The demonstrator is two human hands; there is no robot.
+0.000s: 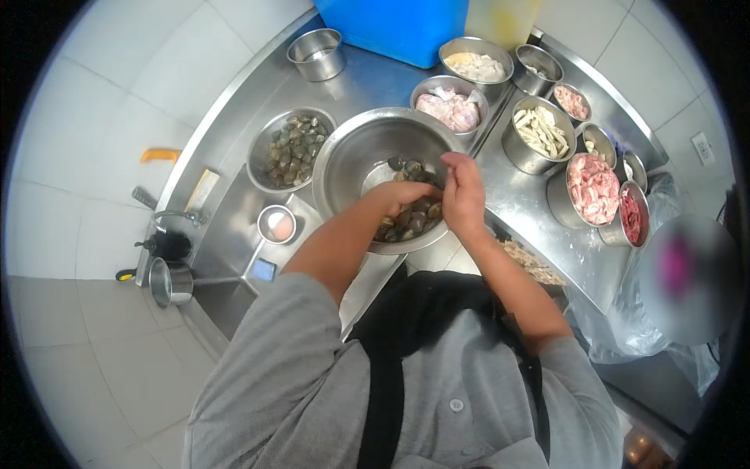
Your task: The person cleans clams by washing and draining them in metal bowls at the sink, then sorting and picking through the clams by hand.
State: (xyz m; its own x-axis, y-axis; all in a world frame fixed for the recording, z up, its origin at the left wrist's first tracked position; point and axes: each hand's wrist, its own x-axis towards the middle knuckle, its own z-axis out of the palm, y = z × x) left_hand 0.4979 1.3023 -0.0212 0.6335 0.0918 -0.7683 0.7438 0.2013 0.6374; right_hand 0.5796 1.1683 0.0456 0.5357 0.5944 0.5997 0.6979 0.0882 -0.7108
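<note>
A large metal bowl point(344, 144) stands in front of me, tilted toward my body, with clams point(418, 223) gathered along its near right side. My left hand point(402, 197) reaches inside it, fingers curled around clams and partly hidden among them. Over the right rim is my right hand point(464, 191), its fingers bent inward against the bowl; their undersides are hidden. To the left, touching or very near the large bowl, a smaller metal bowl point(258, 168) holds more clams point(298, 148) in liquid.
Raw meat pieces point(594, 187), pale strips point(541, 131) and chicken-like pieces point(449, 109) fill metal containers at the right and back. A blue bin point(383, 27) stands behind. At left are a sink point(223, 301), a small cup point(276, 225) and an empty-looking pot point(315, 55).
</note>
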